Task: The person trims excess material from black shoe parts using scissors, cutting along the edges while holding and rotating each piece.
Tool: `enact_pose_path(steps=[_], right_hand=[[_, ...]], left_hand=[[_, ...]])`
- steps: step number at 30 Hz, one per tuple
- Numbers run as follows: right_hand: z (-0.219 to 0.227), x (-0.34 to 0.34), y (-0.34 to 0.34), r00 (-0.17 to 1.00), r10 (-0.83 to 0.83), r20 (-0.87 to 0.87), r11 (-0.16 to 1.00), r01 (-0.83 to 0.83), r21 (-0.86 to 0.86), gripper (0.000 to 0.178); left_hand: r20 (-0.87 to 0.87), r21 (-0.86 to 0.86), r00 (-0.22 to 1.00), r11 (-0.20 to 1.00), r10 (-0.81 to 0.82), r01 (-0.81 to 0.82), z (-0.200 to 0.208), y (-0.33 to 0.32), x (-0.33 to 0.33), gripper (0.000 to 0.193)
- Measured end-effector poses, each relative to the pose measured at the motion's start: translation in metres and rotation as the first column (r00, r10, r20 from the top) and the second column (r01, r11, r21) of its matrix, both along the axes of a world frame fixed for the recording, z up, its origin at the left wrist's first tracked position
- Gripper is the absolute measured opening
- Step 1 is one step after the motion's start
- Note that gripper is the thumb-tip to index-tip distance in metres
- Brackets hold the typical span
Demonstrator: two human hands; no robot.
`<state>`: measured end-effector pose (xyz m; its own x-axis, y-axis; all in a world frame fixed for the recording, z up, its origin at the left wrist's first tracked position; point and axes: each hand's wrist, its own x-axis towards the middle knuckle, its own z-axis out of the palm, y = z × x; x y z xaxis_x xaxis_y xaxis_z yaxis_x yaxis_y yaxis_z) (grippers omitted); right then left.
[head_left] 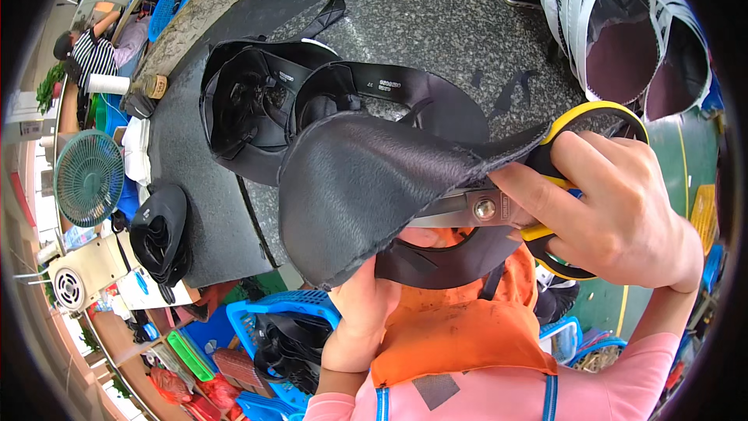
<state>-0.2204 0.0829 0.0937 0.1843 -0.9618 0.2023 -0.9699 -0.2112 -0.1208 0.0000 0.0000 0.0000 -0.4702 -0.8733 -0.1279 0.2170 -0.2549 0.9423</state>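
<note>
A curved black leather shoe upper (366, 179) is held up in front of me, its raw edge facing me. My left hand (362, 300) grips its lower edge from beneath, with the fingertips hidden behind the leather. My right hand (612, 206) has its fingers through the yellow and black handles of a pair of scissors (485, 209). The scissors' metal blades lie against the leather's edge and run partly out of sight behind it. More black leather uppers (253, 105) are bunched on the stone worktop just beyond.
Dark scraps (514, 93) lie on the speckled worktop (421, 23). White-edged curved pieces (615, 39) stand at the far right. Another black stack (161, 230) sits at the left. Below the worktop is a blue basket (331, 308) of black pieces. A person (93, 54) sits far left, near a green fan (89, 178).
</note>
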Motion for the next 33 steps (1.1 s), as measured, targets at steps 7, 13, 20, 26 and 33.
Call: enact_pose_path(steps=[7, 13, 20, 26, 33], right_hand=[[0.005, -0.003, 0.002, 0.999, -0.033, 0.04, 0.998, 0.031, 0.059, 0.055], [0.006, -0.006, 0.004, 0.997, -0.028, 0.069, 0.996, 0.023, 0.081, 0.056], [0.0, -0.005, 0.006, 0.998, -0.014, 0.066, 0.997, 0.009, 0.08, 0.054], [-0.007, 0.001, 0.009, 0.998, 0.013, 0.063, 1.0, -0.014, 0.015, 0.048], [-0.016, 0.003, 0.012, 0.995, 0.045, 0.093, 0.999, -0.043, -0.023, 0.043]], left_hand=[[-0.074, 0.062, 0.996, 0.997, 0.05, -0.045, -0.002, 0.003, -0.004, 0.046], [-0.022, 0.051, 0.998, 0.997, 0.059, -0.057, -0.002, 0.004, -0.005, 0.045], [0.024, 0.111, 0.985, 0.979, 0.17, -0.172, -0.007, 0.013, -0.002, 0.044], [-0.108, 0.202, 0.99, 0.977, 0.094, -0.071, 0.001, 0.017, -0.003, 0.053], [-0.047, 0.097, 0.999, 0.995, 0.016, -0.011, 0.004, 0.02, -0.01, 0.063]])
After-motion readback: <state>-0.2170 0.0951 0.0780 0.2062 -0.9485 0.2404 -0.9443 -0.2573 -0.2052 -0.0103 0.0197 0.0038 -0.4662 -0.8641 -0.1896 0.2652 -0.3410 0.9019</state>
